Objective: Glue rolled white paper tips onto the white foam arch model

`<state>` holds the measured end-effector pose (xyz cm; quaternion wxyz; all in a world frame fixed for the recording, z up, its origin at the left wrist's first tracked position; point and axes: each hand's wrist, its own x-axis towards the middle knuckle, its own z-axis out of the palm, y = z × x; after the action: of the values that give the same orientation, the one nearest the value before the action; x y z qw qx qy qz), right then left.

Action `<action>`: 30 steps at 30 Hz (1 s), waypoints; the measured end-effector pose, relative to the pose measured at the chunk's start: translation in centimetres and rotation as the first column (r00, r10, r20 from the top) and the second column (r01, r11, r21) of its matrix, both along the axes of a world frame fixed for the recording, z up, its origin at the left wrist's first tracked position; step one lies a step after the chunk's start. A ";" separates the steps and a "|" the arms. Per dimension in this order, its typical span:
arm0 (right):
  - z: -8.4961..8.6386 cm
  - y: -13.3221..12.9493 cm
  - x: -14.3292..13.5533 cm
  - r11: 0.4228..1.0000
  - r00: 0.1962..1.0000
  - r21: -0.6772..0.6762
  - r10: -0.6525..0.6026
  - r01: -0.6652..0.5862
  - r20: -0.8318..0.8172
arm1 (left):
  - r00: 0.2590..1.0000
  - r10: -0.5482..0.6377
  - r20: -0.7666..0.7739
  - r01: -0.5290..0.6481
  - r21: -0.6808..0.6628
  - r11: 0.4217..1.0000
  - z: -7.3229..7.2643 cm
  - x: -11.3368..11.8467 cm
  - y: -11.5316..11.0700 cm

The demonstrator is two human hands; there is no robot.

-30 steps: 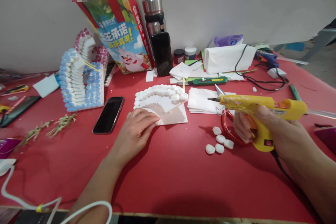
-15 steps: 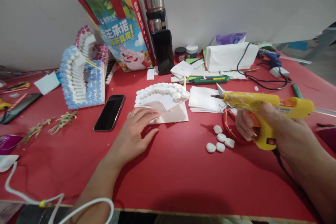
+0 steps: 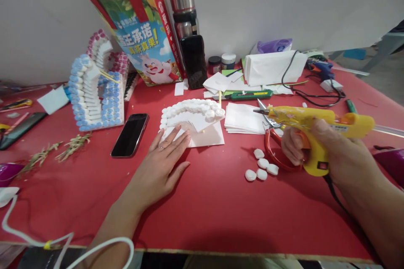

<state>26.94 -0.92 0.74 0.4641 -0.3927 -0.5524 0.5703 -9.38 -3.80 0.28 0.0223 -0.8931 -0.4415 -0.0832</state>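
My left hand (image 3: pixel 167 155) lies palm down with its fingers spread, the fingertips over the lower left of a white card piece (image 3: pixel 210 135). An arch of white puffs (image 3: pixel 189 106) lines the top of that piece, and a short yellow stick (image 3: pixel 220 97) stands at its right end. My right hand (image 3: pixel 325 143) is wrapped round the handle of a yellow glue gun (image 3: pixel 303 114), whose nozzle points left above white paper sheets (image 3: pixel 241 118). Several loose white puffs (image 3: pixel 261 163) lie between the hands, beside red-handled scissors (image 3: pixel 271 151).
A phone (image 3: pixel 130 135) lies left of the card piece. Blue-and-white (image 3: pixel 80 101) and pink-and-white (image 3: pixel 99 42) models stand back left, near a printed bag (image 3: pixel 148 42) and a steel flask (image 3: pixel 183 12). A white cable (image 3: pixel 28 237) crosses the front left.
My left hand has flattened and spread its fingers over the card's lower left, covering the small piece that was by its fingertips. The whole view has shifted slightly; my right hand still holds the glue gun.
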 end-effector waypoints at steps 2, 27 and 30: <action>-0.1 0.0 0.1 1.000 1.000 -0.010 0.009 -0.009 0.003 | 1.000 -0.008 0.000 0.008 0.000 1.000 -0.1 -0.1 0.1; 0.1 0.3 0.2 0.985 0.985 -0.095 -0.154 0.146 -0.084 | 0.831 -0.343 0.439 0.481 -0.257 0.838 0.5 14.7 5.1; 0.2 0.2 0.1 0.986 0.981 -0.064 -0.158 0.151 -0.116 | 0.858 -0.352 0.374 0.470 -0.296 0.832 0.1 14.9 5.3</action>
<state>27.03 -0.71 0.94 0.5285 -0.4118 -0.4754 0.5702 5.53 1.50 0.40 -0.2362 -0.9311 -0.2422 -0.1360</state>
